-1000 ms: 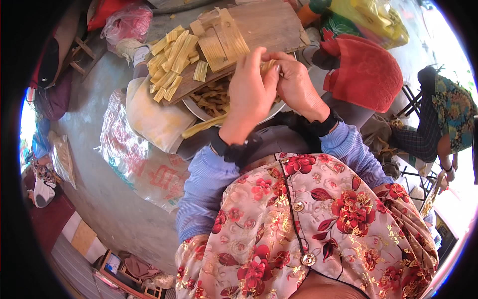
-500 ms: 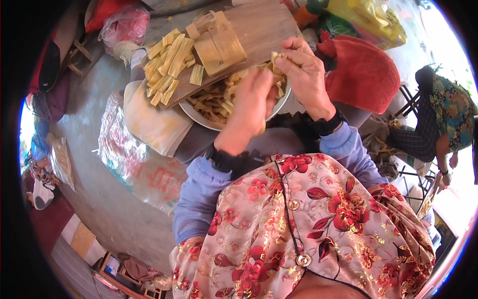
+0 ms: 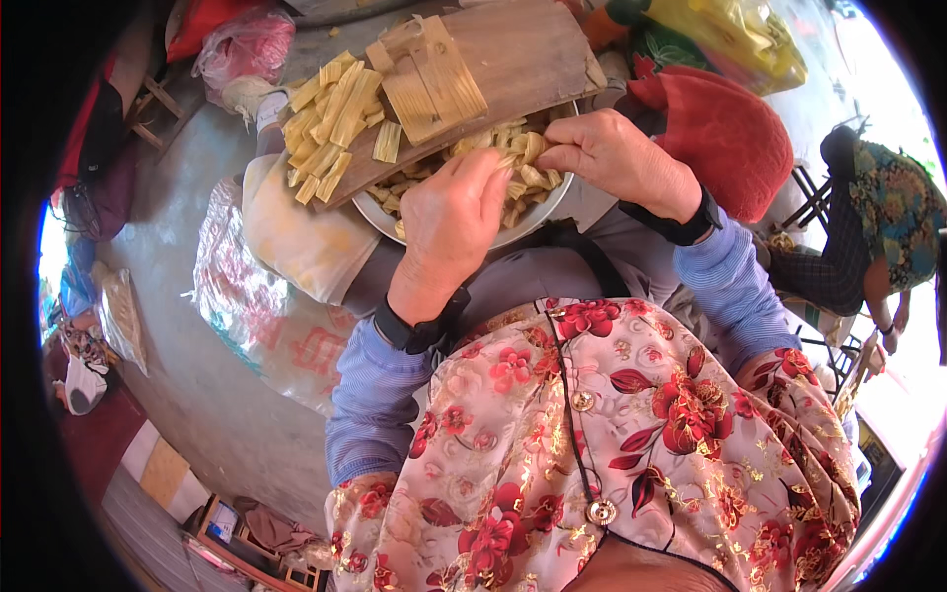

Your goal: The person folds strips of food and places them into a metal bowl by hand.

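My left hand (image 3: 450,219) is over the near side of a round metal bowl (image 3: 539,221), thumb and fingers pinched on a pale yellow fibrous strip (image 3: 505,161). At the bowl's right side my right hand (image 3: 623,160) is closed, its fingertips pinching a yellowish folded strip (image 3: 536,150). Whether both hands hold the same strip I cannot tell. Many short, curled yellowish pieces (image 3: 528,187) fill the bowl. Across its far side lies a wooden board (image 3: 533,54) with a flat ribbed yellow slab (image 3: 434,89) and a pile of cut strips (image 3: 335,109).
A red cloth (image 3: 725,143) covers something at the right, near a yellow plastic bag (image 3: 730,39). Clear plastic sheeting (image 3: 256,296) lies on the floor at the left. Another person (image 3: 878,217) is at the far right. A pink bag (image 3: 247,54) sits at the upper left.
My right hand has lowered from above the bowl's far edge to its right side and turned knuckles up. My left hand has shifted slightly left and is pinched now, no longer blurred.
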Action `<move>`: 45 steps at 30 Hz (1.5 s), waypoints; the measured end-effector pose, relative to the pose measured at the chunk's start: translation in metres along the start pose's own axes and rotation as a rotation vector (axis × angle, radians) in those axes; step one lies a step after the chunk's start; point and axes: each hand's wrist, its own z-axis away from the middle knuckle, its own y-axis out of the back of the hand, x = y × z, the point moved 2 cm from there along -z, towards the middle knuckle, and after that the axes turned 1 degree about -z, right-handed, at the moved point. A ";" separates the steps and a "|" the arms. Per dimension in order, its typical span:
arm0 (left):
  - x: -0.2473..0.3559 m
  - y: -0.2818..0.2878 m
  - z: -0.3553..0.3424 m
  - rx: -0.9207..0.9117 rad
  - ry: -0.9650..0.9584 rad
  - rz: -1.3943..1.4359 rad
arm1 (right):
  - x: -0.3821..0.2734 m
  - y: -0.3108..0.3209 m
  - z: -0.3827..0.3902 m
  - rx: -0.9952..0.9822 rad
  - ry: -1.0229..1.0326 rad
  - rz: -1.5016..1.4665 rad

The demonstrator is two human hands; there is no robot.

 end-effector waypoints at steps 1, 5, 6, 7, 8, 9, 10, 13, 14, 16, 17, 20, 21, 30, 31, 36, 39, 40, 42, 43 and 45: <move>-0.001 0.001 0.000 -0.002 -0.016 0.007 | -0.003 -0.001 0.001 0.023 0.006 -0.046; -0.024 0.012 0.003 -0.252 0.122 0.358 | -0.006 0.011 0.012 -0.009 0.289 0.160; -0.027 0.012 0.008 -0.256 0.130 0.362 | -0.004 0.010 0.013 -0.015 0.284 0.154; -0.029 0.014 0.010 -0.308 0.169 0.432 | -0.002 0.011 0.011 -0.052 0.288 0.144; -0.029 0.015 0.011 -0.360 0.208 0.502 | -0.002 0.012 0.009 -0.089 0.292 0.134; -0.024 0.015 0.011 -0.347 0.199 0.556 | -0.003 0.014 0.006 -0.087 0.295 0.136; -0.024 0.013 0.011 -0.343 0.200 0.559 | -0.005 0.016 0.004 -0.030 0.331 0.140; -0.025 0.007 0.008 -0.341 0.203 0.589 | -0.016 0.010 -0.007 0.133 0.458 0.208; -0.025 0.005 0.007 -0.378 0.222 0.617 | -0.017 0.010 -0.007 0.187 0.503 0.241; -0.025 0.003 0.006 -0.416 0.239 0.644 | -0.018 0.005 -0.007 0.140 0.523 0.324; -0.026 0.003 0.005 -0.418 0.241 0.660 | -0.017 0.002 -0.006 0.038 0.500 0.375; -0.030 0.002 0.008 -0.471 0.284 0.706 | -0.021 0.002 0.000 -0.030 0.520 0.414; -0.032 0.001 0.011 -0.522 0.322 0.736 | -0.017 0.002 0.003 -0.112 0.424 0.370; -0.036 0.013 0.002 -0.450 0.470 0.864 | -0.014 0.000 -0.014 -0.213 -0.281 -0.510; -0.037 0.019 -0.001 -0.361 0.470 0.884 | -0.012 -0.001 -0.021 -0.144 -0.239 -0.577; -0.064 0.040 -0.021 -0.152 0.399 0.726 | -0.013 -0.009 -0.050 0.122 -0.230 -0.556; -0.084 0.043 -0.031 -0.040 0.393 0.575 | -0.006 -0.020 -0.068 0.195 -0.136 -0.451; -0.087 0.042 -0.034 -0.035 0.392 0.573 | -0.009 -0.021 -0.073 0.240 -0.084 -0.379; -0.094 0.041 -0.039 -0.011 0.408 0.583 | -0.013 -0.019 -0.077 0.252 -0.088 -0.361; -0.097 0.039 -0.043 0.002 0.387 0.553 | -0.011 -0.019 -0.078 0.282 -0.081 -0.336; -0.102 0.036 -0.047 0.010 0.388 0.546 | -0.007 -0.019 -0.081 0.314 -0.074 -0.308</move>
